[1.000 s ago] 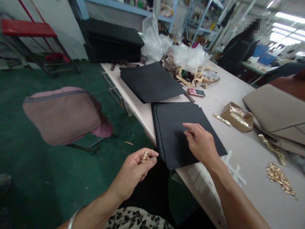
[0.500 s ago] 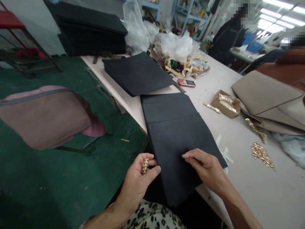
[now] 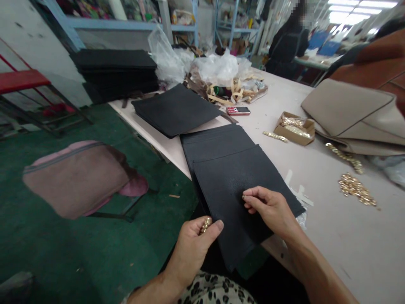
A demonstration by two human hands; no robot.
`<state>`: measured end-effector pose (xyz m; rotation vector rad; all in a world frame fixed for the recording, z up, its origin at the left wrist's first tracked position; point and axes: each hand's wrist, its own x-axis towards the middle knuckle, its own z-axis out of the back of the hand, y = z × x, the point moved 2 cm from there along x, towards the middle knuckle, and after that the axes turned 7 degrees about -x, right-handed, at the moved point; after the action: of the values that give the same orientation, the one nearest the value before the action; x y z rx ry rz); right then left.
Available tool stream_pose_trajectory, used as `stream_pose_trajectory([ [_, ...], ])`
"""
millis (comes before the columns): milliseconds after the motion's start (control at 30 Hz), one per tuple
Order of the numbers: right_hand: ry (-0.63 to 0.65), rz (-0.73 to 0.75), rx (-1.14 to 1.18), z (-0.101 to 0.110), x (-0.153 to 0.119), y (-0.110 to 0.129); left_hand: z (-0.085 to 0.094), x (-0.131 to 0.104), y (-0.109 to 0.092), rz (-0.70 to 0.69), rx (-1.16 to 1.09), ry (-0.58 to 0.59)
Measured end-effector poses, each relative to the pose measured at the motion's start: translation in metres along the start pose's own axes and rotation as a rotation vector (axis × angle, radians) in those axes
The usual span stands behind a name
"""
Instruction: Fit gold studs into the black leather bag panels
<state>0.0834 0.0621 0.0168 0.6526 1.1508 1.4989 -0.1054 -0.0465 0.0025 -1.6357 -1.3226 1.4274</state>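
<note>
A black leather panel (image 3: 232, 181) with a grainy surface lies on top of a stack of similar sheets (image 3: 218, 137), its near end hanging over the table edge. My left hand (image 3: 194, 242) is closed around a short row of shiny gold-coloured metal pieces (image 3: 205, 225). Its thumb and fingers are also at the panel's left edge, which is slightly lifted. Above the middle of the panel, my right hand (image 3: 268, 209) pinches a tiny gold-coloured piece (image 3: 243, 197) between thumb and forefinger. The exact kind of these pieces is too small to make out.
On the table's right are a loose gold pile (image 3: 357, 188), a gold strip (image 3: 343, 157), a small cardboard box (image 3: 295, 128) and a beige bag (image 3: 348, 114). More black sheets (image 3: 177, 109), a phone (image 3: 238, 110) and scraps (image 3: 236, 90) lie farther back. A covered chair (image 3: 79, 179) stands left.
The top panel's left edge has risen from the stack, with my left hand now against it. A small gold piece now shows in my right fingertips. The camera view has shifted.
</note>
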Motion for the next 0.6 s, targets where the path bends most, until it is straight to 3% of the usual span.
stream_pose_trajectory([
  [133, 0.024, -0.006, 0.052, 0.003, 0.001, -0.002, -0.013, -0.001, -0.016, -0.041, -0.164, 0.117],
  [233, 0.038, -0.070, 0.120, 0.004, 0.004, 0.000, -0.017, 0.010, -0.029, -0.058, -0.242, 0.048],
  [333, 0.082, -0.108, 0.168, 0.000, 0.008, 0.007, -0.016, 0.023, -0.033, 0.043, -0.216, -0.062],
  [433, 0.120, -0.089, 0.151, -0.006, 0.012, 0.016, -0.019, 0.030, -0.033, 0.156, -0.210, -0.030],
  [600, 0.131, -0.132, 0.052, -0.011, 0.016, 0.021, -0.023, 0.036, -0.030, 0.229, -0.237, -0.013],
])
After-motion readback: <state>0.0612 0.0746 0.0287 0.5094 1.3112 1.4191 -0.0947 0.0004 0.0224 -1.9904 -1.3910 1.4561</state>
